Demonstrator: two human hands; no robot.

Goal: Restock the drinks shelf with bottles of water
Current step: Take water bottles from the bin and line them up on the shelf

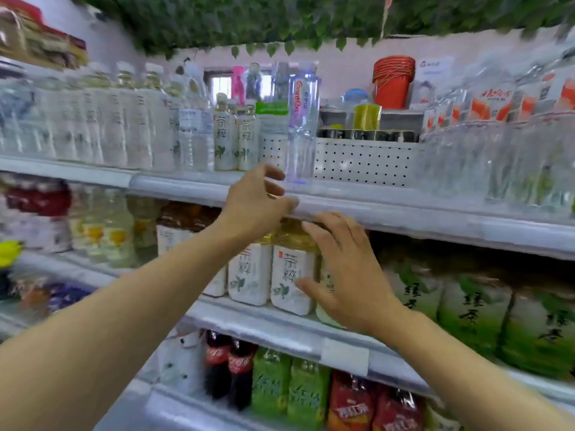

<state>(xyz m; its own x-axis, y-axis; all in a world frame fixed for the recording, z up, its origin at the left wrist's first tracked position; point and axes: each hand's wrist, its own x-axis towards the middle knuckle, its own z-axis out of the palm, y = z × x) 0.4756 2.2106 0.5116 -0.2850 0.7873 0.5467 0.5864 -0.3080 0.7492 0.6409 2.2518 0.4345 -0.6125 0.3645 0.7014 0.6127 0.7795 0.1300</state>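
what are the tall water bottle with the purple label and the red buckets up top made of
Water bottle: clear, glossy plastic by the look; the shelf backing shows through it, and it has a thin purple film label. Red buckets: opaque, smooth moulded plastic, apparently; they nest in a stack with thin rims. Blur leaves both uncertain.

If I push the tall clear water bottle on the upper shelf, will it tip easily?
Probably yes: the water bottle stands tall and narrow near the shelf edge. Its smooth clear plastic may be slippery. It looks full, so likely fairly heavy.
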